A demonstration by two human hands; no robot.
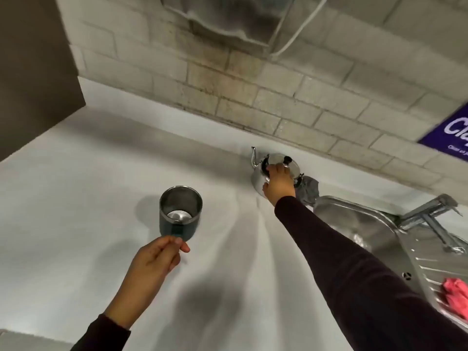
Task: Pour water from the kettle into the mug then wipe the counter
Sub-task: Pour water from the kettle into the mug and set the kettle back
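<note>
A steel sink [354,219] with a tap [428,211] stood at the right, a pink cloth [455,295] lay on its drainboard [430,269], and a purple sign [450,135] hung on the brick wall [278,97].

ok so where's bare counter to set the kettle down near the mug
Bare counter lies left of the mug, and between mug and kettle. Crowded at the right: grey cloth, sink, pink cloth.

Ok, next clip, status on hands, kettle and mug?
Right hand gripping the kettle by the wall, not lifted. Left hand holding the mug, upright, looks empty. Counter between them bare; pink cloth waits on the drainer.
</note>
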